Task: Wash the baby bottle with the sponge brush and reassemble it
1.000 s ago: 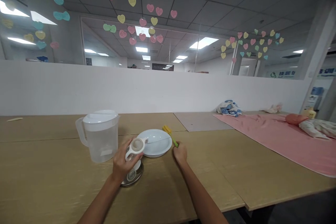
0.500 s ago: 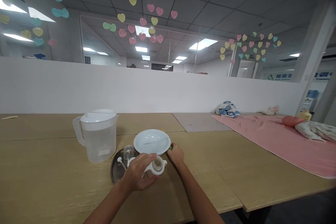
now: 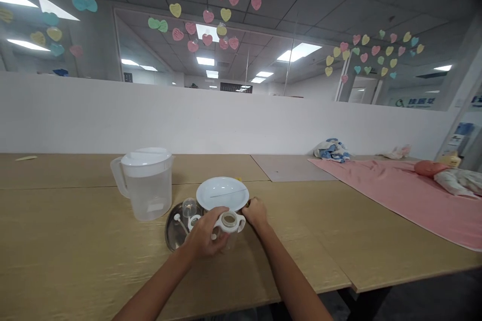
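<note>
Light plastic baby bottle point(image 3: 229, 235), prob. slick; side handles point(image 3: 241, 223) = best hold. L hand point(image 3: 205, 238) clamped on body, R hand point(image 3: 256, 213) against handle, closure unclear; hands together.

The white plate point(image 3: 222, 190) is blocking the way straight ahead of the left hand point(image 3: 205, 239) and the right hand point(image 3: 256, 212), and a white two-handled bottle point(image 3: 229, 223) is filling the gap between them. The steel tray point(image 3: 172, 235) and plastic pitcher point(image 3: 146, 195) are closing off the left. Bare worktop point(image 3: 309, 230) is leaving free passage rightward.
</note>
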A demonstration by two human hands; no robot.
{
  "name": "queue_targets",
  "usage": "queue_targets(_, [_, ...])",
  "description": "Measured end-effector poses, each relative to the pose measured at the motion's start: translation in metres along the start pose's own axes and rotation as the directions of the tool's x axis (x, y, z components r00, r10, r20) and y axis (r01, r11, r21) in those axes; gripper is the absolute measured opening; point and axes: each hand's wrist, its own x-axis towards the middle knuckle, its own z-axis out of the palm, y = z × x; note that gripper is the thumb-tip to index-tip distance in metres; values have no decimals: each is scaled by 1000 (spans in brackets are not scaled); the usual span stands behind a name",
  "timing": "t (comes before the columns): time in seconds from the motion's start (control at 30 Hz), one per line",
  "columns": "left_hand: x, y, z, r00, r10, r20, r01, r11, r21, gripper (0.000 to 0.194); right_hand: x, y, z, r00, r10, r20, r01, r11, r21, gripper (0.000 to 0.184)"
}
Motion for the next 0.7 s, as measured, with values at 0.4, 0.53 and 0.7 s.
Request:
queue_targets(0.4, [-1,-11,-13,977,-173,-127,152,976,-154,43,-4,-2,-5,998,-20,-53,25,994,109,36])
queue_targets(0.53, [-2,-37,-31,836,-440,-329,418,898,-138,19,2,3,-1,993,7,-114,19,975,222,42])
queue_targets(0.7, [-5,-64,-51,776,-631,3,582,717,383,20,11,10,6,978,48,-201,47,895,444,49])
